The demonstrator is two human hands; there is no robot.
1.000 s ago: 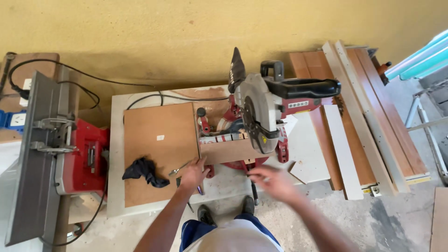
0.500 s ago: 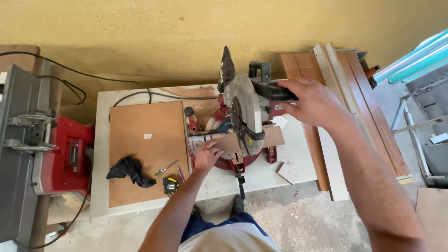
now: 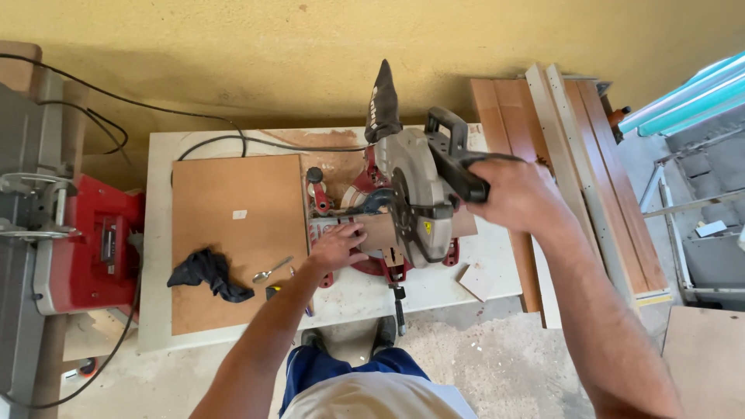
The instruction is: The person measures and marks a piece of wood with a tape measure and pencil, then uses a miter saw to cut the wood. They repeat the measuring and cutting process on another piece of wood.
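sawdust [image 3: 466, 365] on concrete floor below white workbench [image 3: 159, 233], yellow wall [image 3: 233, 46] behind.

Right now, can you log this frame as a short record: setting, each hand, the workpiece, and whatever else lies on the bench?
setting: white workbench against a yellow wall, seen from above
machine: mitre saw with a black dust bag
right hand: right hand closed on the saw handle
left hand: left hand pressing flat on the wood strip at the saw's base
on bench: brown board, black cloth, spoon, small wood offcut
beside bench: leaning planks on the right, red machine on the left
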